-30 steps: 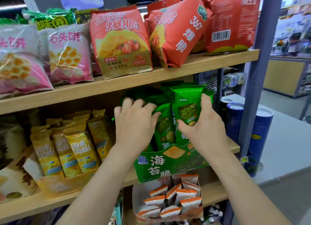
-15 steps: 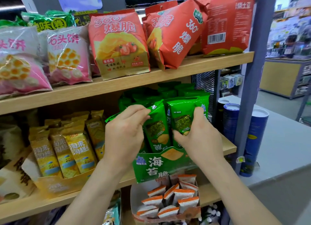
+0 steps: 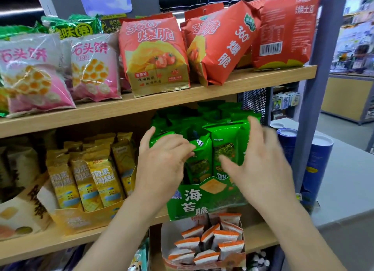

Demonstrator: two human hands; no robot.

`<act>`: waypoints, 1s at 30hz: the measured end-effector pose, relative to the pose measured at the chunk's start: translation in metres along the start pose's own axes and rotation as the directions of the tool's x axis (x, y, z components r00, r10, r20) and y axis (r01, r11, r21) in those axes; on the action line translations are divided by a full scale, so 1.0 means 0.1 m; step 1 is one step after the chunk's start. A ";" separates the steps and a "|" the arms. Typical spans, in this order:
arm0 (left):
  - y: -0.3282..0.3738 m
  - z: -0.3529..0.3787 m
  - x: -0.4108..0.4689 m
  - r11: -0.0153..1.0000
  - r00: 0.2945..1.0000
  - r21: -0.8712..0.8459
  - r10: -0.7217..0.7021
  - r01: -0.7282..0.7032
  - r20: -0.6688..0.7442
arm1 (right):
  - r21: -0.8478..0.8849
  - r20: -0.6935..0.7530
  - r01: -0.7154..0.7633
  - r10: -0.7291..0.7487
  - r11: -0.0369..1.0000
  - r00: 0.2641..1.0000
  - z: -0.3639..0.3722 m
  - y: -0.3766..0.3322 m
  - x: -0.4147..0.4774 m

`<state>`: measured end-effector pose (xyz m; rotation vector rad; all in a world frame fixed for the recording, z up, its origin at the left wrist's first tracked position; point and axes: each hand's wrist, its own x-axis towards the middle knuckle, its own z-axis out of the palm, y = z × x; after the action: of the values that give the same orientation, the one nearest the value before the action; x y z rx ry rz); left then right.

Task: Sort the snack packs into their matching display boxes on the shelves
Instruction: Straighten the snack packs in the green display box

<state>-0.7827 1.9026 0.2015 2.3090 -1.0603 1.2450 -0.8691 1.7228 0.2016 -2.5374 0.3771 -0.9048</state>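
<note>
Seaweed packs [image 3: 224, 137] upright in green display box [image 3: 202, 202], flanked by left hand [image 3: 162, 165] gripping one top, right hand [image 3: 263, 169] spread, touching.

Green snack packs [image 3: 222, 147] stand upright in green display box [image 3: 202, 200].

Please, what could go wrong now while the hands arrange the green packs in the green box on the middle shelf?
1. The green display box seems to stick out past the shelf edge; pressing on its crowded green packs could tip it forward, onto the orange-and-white packs below.
2. The right hand is open and blurred, close to the blue tubes; a wide swing might knock one over.
</note>
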 end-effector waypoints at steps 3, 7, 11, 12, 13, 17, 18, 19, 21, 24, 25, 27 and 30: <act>0.06 -0.11 0.01 0.999 0.997 -0.030 -0.010 0.012 0.076 | -0.076 -0.161 0.262 -0.271 0.962 0.949 -0.10 -0.13 0.05; 0.02 -0.27 0.06 0.980 0.935 0.017 -0.197 0.201 0.295 | -0.128 0.063 0.363 -0.358 0.923 0.932 0.07 -0.14 0.12; -0.07 -0.29 0.00 0.957 0.903 -0.119 -0.201 0.263 0.380 | -0.149 -0.001 0.402 -0.407 0.903 0.913 0.10 -0.09 0.08; -0.06 -0.30 -0.04 0.955 0.925 -0.173 -0.171 0.240 0.339 | -0.140 -0.012 0.407 -0.412 0.903 0.911 0.09 -0.07 0.10; -0.03 -0.30 -0.08 0.952 0.944 -0.213 -0.150 0.218 0.294 | -0.120 -0.007 0.406 -0.410 0.906 0.912 0.08 -0.02 0.12; 0.22 -0.16 -0.16 0.936 0.975 -0.278 -0.188 0.214 0.117 | -0.001 0.055 0.357 -0.357 0.934 0.933 0.01 0.23 0.27; 0.31 -0.10 -0.16 0.924 0.972 -0.303 -0.218 0.235 0.089 | 0.012 0.057 0.341 -0.341 0.940 0.938 0.00 0.29 0.31; 0.40 -0.04 -0.15 0.909 0.967 -0.330 -0.242 0.254 0.076 | 0.018 0.047 0.324 -0.325 0.946 0.945 0.00 0.33 0.35; 0.58 0.11 -0.11 0.865 0.958 -0.411 -0.267 0.287 0.107 | 0.014 0.013 0.284 -0.285 0.959 0.959 0.05 0.43 0.45; 0.77 0.29 -0.03 0.804 0.945 -0.500 -0.243 0.322 0.217 | 0.141 -0.087 0.220 -0.209 0.965 0.974 0.14 0.54 0.51; 0.80 0.31 -0.01 0.808 0.945 -0.500 -0.208 0.311 0.252 | 0.264 -0.106 0.167 -0.144 0.950 0.984 0.16 0.54 0.48; 0.78 0.28 0.01 0.834 0.945 -0.482 -0.134 0.270 0.298 | 0.489 -0.097 0.061 -0.015 0.870 0.995 0.16 0.47 0.37; 0.64 0.12 0.04 0.891 0.966 -0.409 -0.104 0.196 0.237 | 0.553 -0.140 0.069 0.011 0.831 0.990 0.15 0.38 0.21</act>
<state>-0.8209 1.8508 0.1935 2.1514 -1.0688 0.6355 -0.8477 1.6854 0.1846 -1.9510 0.0879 -1.0277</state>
